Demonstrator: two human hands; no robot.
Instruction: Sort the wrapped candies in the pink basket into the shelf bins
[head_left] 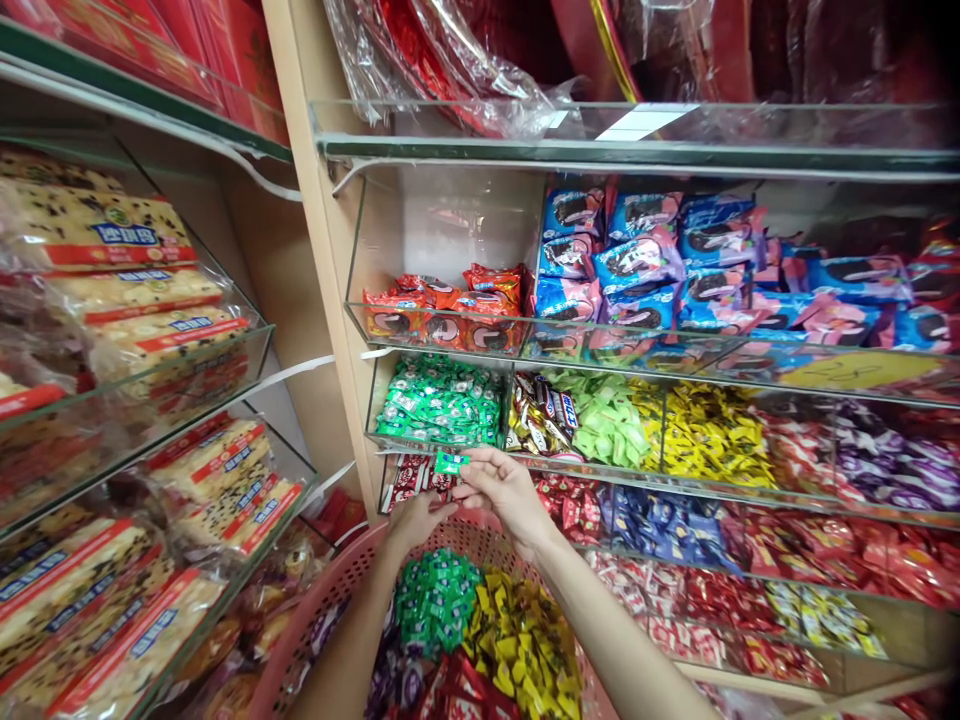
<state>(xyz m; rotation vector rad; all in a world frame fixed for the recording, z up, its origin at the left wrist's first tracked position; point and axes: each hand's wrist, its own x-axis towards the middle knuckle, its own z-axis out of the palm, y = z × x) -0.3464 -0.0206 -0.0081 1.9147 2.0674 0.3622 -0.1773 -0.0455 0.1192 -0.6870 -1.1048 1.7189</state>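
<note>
My right hand (504, 495) pinches a small green-wrapped candy (451, 463) between thumb and fingertips, in front of the shelves. Just left of it and a little lower is my left hand (416, 520), with its fingers reaching loosely to the right and nothing visible in them. Both forearms pass over a pink plastic basket (341, 580). Inside it lie green candies (439, 600), yellow candies (525, 640), red-wrapped candies (465, 690) and some purple ones. Straight ahead, a clear shelf bin holds a pile of matching green candies (442, 400).
Glass shelves with clear dividers rise in front, their edges (637, 155) jutting forward. Blue snack packs (637, 260) and orange packs (450, 300) fill the upper row. Yellow candies (712, 430) sit lower right. Wrapped cakes (112, 230) crowd the left shelves, beside a wooden upright (315, 200).
</note>
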